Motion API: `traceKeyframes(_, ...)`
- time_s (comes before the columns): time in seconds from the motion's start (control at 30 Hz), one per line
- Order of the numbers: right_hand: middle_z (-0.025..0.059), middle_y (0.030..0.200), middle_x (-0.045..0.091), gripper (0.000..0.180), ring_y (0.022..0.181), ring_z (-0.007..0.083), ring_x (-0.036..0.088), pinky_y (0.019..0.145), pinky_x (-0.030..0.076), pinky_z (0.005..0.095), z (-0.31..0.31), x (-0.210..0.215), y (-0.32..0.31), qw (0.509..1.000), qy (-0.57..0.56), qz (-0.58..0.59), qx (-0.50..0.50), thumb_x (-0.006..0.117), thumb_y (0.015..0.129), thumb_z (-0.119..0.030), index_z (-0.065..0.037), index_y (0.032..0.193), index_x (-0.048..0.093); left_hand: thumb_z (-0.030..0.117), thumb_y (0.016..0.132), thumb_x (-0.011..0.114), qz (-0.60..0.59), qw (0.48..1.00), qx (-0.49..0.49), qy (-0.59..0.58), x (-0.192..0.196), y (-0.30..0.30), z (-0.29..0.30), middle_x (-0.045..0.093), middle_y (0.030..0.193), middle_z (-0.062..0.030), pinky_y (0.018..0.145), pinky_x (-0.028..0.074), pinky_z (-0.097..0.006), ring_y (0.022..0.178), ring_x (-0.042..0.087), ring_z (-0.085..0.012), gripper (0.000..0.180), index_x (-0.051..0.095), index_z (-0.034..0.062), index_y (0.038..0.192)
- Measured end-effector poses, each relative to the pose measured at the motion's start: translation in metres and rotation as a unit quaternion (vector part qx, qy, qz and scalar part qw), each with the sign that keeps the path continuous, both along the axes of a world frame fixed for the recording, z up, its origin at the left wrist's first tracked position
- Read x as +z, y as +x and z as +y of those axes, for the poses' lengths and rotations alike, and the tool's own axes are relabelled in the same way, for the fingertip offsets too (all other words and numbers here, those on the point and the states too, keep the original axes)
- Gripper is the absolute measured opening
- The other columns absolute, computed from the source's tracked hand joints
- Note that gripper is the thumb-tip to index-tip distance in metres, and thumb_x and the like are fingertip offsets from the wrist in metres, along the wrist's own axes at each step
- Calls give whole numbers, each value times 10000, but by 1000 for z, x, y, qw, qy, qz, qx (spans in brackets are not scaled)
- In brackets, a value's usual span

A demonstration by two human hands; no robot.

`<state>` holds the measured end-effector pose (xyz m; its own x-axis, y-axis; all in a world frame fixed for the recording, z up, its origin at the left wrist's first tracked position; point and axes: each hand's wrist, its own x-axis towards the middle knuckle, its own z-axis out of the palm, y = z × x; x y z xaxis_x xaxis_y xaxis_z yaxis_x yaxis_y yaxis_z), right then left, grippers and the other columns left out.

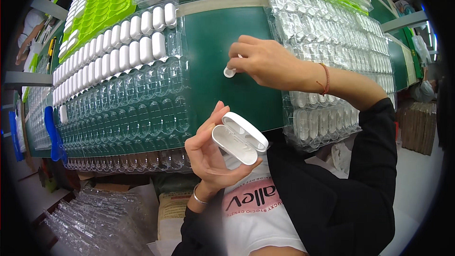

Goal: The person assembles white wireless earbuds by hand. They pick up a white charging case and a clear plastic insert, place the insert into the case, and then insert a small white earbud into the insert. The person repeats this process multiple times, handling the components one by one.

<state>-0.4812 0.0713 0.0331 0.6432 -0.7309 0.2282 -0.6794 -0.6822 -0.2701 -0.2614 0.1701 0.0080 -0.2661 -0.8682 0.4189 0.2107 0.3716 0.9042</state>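
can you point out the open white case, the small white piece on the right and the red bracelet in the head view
open white case (pixel 234 147): head view, inside of its left half
small white piece (pixel 229 73): head view, its rounded lower end
red bracelet (pixel 327 78): head view, middle of its band

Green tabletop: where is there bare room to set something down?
Free: the strip of green tabletop between the left trays and the right trays, beyond the right hand and between it and the left hand. Crowded: tray-covered flanks, and where the right hand pinches a small white part.
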Motion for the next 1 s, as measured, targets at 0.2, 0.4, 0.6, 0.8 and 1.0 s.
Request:
traceKeyframes(0.2, 30, 919, 564, 280, 925, 222, 560, 691, 526, 330, -1, -4, 2, 999, 8, 22, -23, 679, 678, 13, -93, 937, 662, 105, 569, 885, 34, 999, 26, -4, -6, -11, -6, 412, 1337, -262, 1083, 351, -449, 1302, 403, -341, 842, 367, 28, 1229)
traceKeyframes(0.4, 27, 845, 587, 178, 888, 219, 576, 666, 511, 339, -5, -2, -4, 998, 22, -10, -58, 685, 736, -20, -88, 901, 685, 60, 563, 869, -18, 996, 77, -34, -2, -18, -15, 411, 1182, -130, 999, 387, -372, 1105, 459, -224, 813, 395, 31, 1224)
traceKeyframes(0.6, 21, 822, 629, 86, 759, 111, 601, 623, 475, 252, 5, 58, -7, 922, 231, -267, -157, 681, 832, -35, -52, 913, 706, 44, 598, 870, -93, 979, 178, -24, 4, -25, -26, 438, 1114, -103, 906, 402, -325, 1016, 475, -211, 774, 436, -21, 1236)
traceKeyframes(0.8, 38, 782, 630, 121, 685, 89, 585, 581, 455, 215, 36, 80, -1, 893, 231, -367, -122, 703, 809, -8, -27, 929, 709, 15, 610, 857, -138, 967, 202, -69, 10, -37, -33, 428, 1143, -87, 994, 358, -332, 1086, 464, -191, 753, 446, -16, 1240)
traceKeyframes(1.0, 47, 721, 615, 88, 577, 128, 567, 509, 446, 252, 47, 66, 9, 927, 136, -335, -98, 708, 778, -12, -26, 865, 710, 91, 557, 892, -151, 947, 237, -156, 6, -40, -39, 530, 1065, -120, 786, 461, -361, 957, 531, -265, 745, 509, 23, 1192)
